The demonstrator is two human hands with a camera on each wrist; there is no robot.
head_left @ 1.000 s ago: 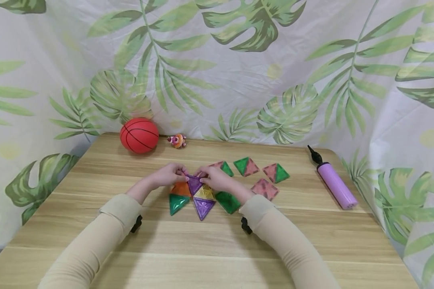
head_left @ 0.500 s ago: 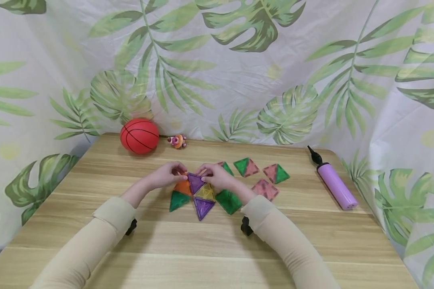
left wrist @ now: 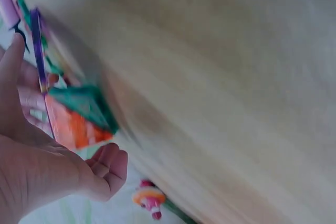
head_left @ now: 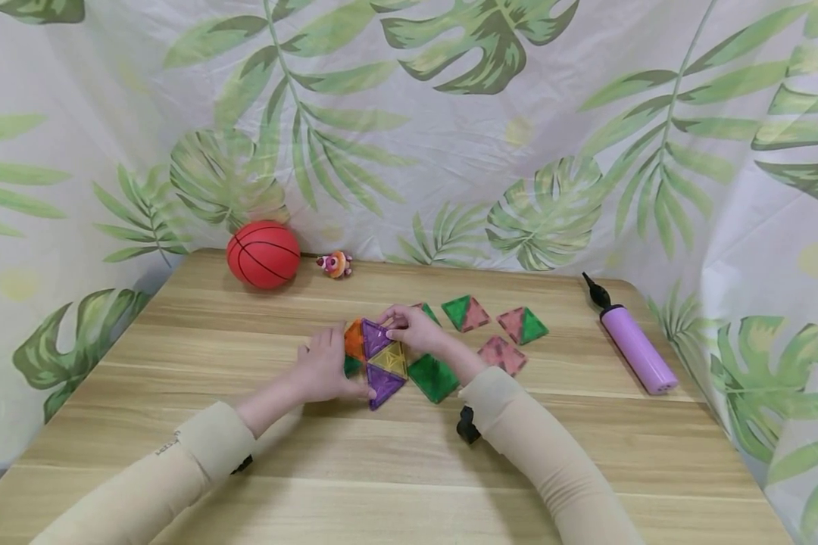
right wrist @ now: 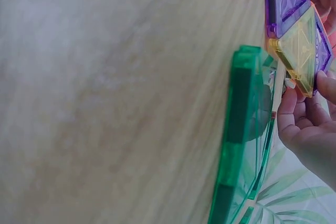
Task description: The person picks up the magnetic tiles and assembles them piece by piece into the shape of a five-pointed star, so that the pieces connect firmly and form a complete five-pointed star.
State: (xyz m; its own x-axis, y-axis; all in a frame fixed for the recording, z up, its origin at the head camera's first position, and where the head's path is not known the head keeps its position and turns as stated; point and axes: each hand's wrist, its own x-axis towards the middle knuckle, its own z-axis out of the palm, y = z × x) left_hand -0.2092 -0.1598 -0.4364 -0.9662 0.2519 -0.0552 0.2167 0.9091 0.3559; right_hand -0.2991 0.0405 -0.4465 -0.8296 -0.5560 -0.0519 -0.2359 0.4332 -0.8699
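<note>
Right now the step in hand looks like joining magnetic triangle tiles into a flat cluster mid-table. Left hand lies over the cluster's left side w/ fingers fairly straight, resting on the orange tile & covering most of a green one; thumb sits by the lower purple tile. Right hand has fingertips curled onto the top edge of the upper purple tile, pinching it. Yellow tile sits between the two purples; a bigger green tile touches the cluster's right side. Left wrist view is blurred, so can't confirm grip details there.

Next move, as a judgement: seat the upper purple edge-to-edge w/ the yellow & orange while the left hand keeps the rest from sliding; needs light pressure, since the tiles likely shift easily.

Room: spare pink/green tiles lie just beyond the right hand, so little slack that way. Open wood toward the near edge & left. Purple pump, red ball & small toy are well apart.
</note>
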